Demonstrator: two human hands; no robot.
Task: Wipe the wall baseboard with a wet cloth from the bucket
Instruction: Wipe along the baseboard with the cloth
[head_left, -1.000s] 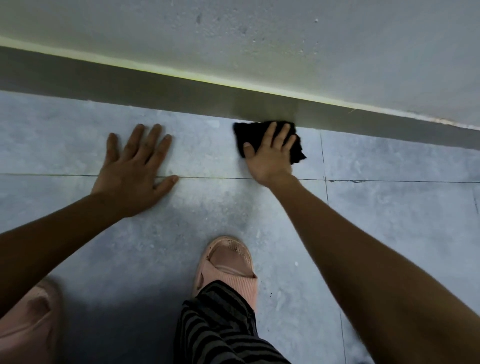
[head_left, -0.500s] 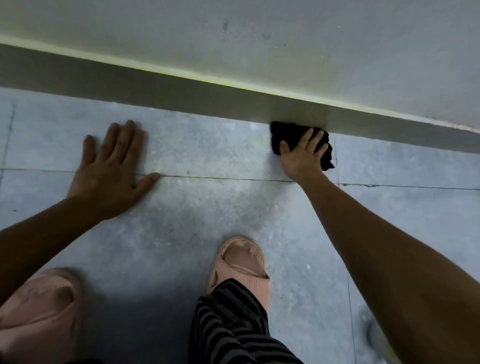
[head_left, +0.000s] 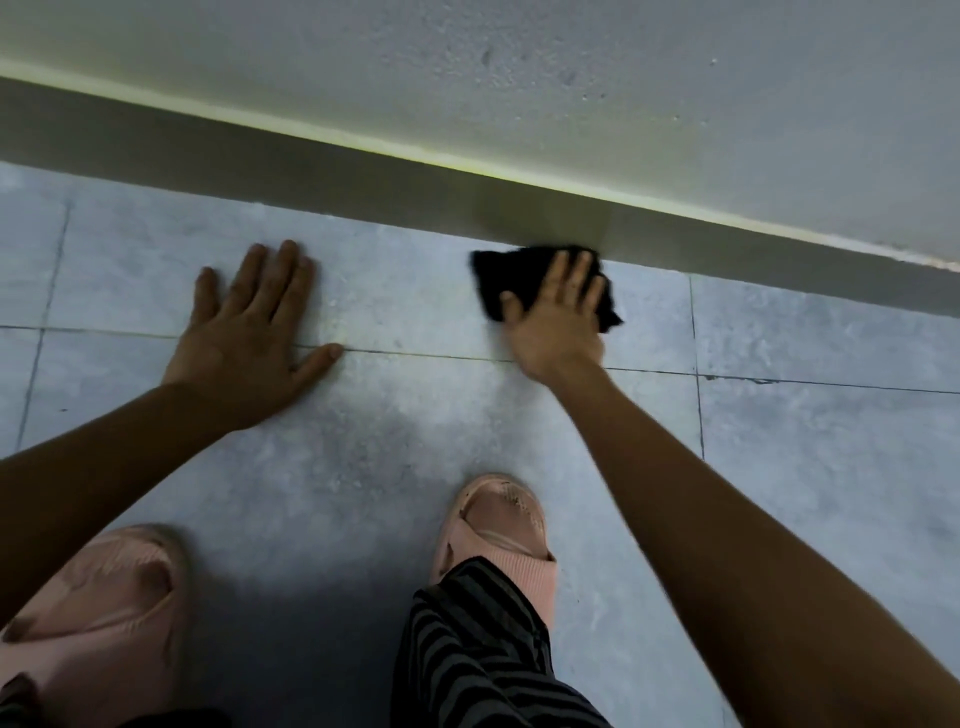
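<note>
A dark grey baseboard (head_left: 311, 171) runs along the foot of the pale wall (head_left: 571, 78), slanting down to the right. My right hand (head_left: 558, 322) presses a black cloth (head_left: 501, 278) against the bottom of the baseboard where it meets the floor, fingers spread over the cloth. My left hand (head_left: 254, 332) lies flat on the grey tiled floor (head_left: 415, 426), fingers apart, holding nothing, well left of the cloth. No bucket is in view.
Two pink slippers are on the floor, one (head_left: 493, 530) at centre bottom and one (head_left: 98, 592) at lower left. A striped trouser leg (head_left: 478, 654) rises from the centre slipper. Tile joints cross the floor.
My right hand and the cloth slid right along the baseboard, then came back left. My left hand stays planted on the floor. The view shifted slightly.
</note>
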